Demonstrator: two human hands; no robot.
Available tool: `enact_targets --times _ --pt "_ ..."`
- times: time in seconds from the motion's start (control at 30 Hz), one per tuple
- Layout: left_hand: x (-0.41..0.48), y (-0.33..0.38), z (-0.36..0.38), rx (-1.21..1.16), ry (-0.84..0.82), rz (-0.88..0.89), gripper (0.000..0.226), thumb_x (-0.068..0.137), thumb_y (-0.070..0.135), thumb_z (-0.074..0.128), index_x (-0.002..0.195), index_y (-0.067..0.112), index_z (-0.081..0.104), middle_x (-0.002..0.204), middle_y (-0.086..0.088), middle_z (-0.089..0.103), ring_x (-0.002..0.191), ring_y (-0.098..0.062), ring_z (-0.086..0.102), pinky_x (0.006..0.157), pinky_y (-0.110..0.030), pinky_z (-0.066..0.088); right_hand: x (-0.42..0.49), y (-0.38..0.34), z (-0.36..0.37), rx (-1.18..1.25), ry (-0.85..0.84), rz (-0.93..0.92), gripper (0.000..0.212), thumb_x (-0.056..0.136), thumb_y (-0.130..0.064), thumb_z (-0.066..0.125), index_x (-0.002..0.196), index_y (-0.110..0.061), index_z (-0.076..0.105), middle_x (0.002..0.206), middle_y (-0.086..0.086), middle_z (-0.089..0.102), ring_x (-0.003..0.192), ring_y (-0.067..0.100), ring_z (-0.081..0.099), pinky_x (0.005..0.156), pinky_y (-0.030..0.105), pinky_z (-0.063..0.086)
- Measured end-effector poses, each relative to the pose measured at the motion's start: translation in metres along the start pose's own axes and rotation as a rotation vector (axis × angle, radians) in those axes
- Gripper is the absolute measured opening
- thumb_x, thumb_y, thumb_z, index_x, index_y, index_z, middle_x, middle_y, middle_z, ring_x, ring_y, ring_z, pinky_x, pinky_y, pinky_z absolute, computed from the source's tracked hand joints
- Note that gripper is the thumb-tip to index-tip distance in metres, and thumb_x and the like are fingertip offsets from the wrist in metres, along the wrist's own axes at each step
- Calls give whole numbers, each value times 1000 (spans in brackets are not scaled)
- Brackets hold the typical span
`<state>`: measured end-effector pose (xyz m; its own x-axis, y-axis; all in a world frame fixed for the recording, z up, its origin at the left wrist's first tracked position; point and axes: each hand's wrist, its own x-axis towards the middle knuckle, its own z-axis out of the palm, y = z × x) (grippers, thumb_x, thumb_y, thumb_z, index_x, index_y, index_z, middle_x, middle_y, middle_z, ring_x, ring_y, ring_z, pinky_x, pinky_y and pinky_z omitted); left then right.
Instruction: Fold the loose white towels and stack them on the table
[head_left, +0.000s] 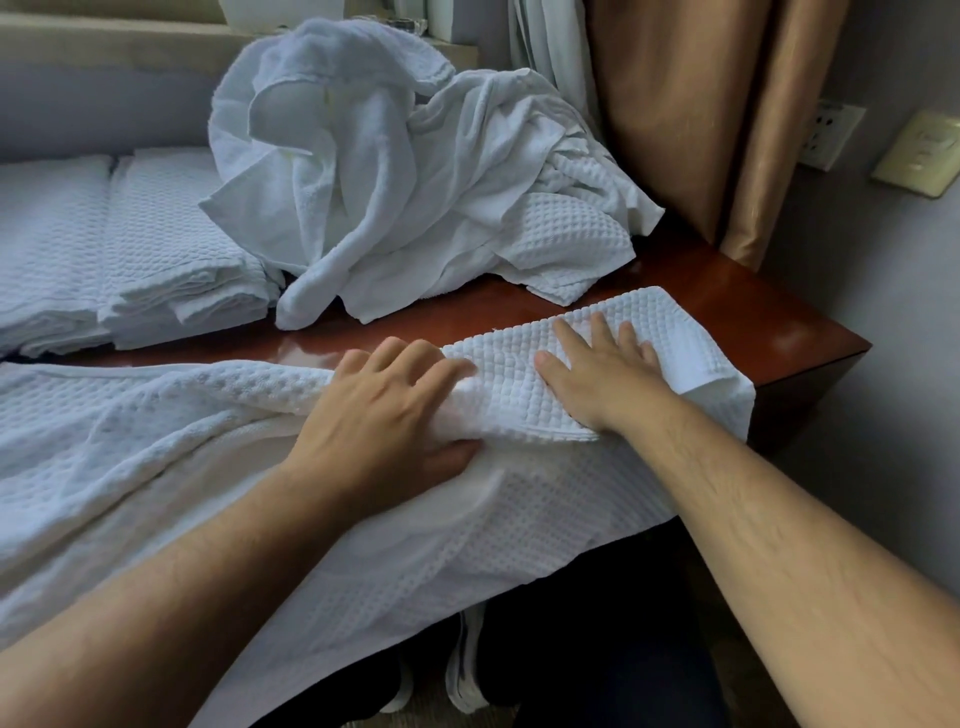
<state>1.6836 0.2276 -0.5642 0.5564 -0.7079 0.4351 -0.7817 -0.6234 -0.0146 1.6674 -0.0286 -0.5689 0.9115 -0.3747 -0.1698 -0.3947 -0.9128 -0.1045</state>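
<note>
White waffle-weave towel (545, 499) lies across the table's (753, 322) near edge, its right end doubled over, the front hanging off the side. Left hand (384, 410) grips a bunched ridge of it, fingers curled over, thumb tucked beneath. Right hand (597, 374) lies flat on the doubled part, fingers spread (pressing, not gripping). Behind, a loose pile (395, 171); folded stacks (156, 244) sit far left.

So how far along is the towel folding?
Done: two folded stacks sit at the left of the table. In hand: the left hand grips a waffle towel draped over the front edge while the right hand presses it flat. Left: a loose pile behind, unfolded.
</note>
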Motion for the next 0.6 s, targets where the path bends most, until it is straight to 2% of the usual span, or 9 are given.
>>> enact_targets --times 0.07,0.17,0.27,0.33,0.37,0.43,0.47,0.53,0.6 --pt "-6 -13 -8 89 -77 -124 67 80 74 57 132 31 57 125 5 61 113 -22 59 99 -48 40 -5 -5 -6 2 -18 26 61 101 -62 14 158 -47 1 170 10 -10 154 42 -10 122 58 -4" --pt "-18 -43 -22 149 -174 -255 64 78 75 54 130 36 57 121 9 66 114 -21 62 110 -51 28 -16 -31 -15 -4 16 8 54 103 -49 20 156 -40 25 167 17 12 150 49 12 119 62 14" --pt "-32 -68 -36 138 -229 -325 67 73 79 43 125 39 58 119 10 67 113 -21 62 109 -52 31 -33 -79 -10 59 58 -241 50 102 -51 26 141 -26 45 155 12 34 146 42 24 115 60 18" --pt "-44 -82 -43 127 -241 -374 64 75 78 50 126 40 58 119 10 67 114 -21 61 108 -50 34 -44 -111 -6 158 68 -393 50 102 -52 31 136 -23 52 150 9 42 145 38 28 117 56 19" --pt "-51 -89 -46 119 -234 -405 64 75 75 56 127 39 57 119 8 67 115 -21 60 108 -49 34 -49 -126 -4 218 95 -472 47 101 -51 33 128 -23 59 142 8 51 140 35 37 115 53 26" --pt "-68 -100 -53 69 -190 -480 69 74 66 70 133 33 56 123 2 64 118 -25 56 107 -46 34 -57 -151 0 346 162 -618 42 98 -52 36 98 -25 67 109 1 63 110 26 56 97 45 41" --pt "-77 -103 -58 38 -157 -512 73 73 62 73 136 30 56 125 -1 63 119 -28 54 106 -45 35 -61 -163 2 364 179 -668 42 97 -55 38 94 -24 66 101 -1 64 100 24 57 91 43 44" --pt "-99 -102 -66 9 -36 -537 74 75 58 72 137 21 56 124 -4 60 117 -31 53 103 -47 41 -64 -184 10 320 197 -734 41 96 -58 45 106 -24 67 101 -1 65 98 24 58 87 42 46" --pt "-126 -97 -72 18 126 -590 60 80 56 66 127 19 60 114 -2 59 110 -29 55 94 -47 46 -65 -204 15 310 217 -771 42 95 -59 51 115 -26 65 103 -1 68 100 24 61 88 42 47"
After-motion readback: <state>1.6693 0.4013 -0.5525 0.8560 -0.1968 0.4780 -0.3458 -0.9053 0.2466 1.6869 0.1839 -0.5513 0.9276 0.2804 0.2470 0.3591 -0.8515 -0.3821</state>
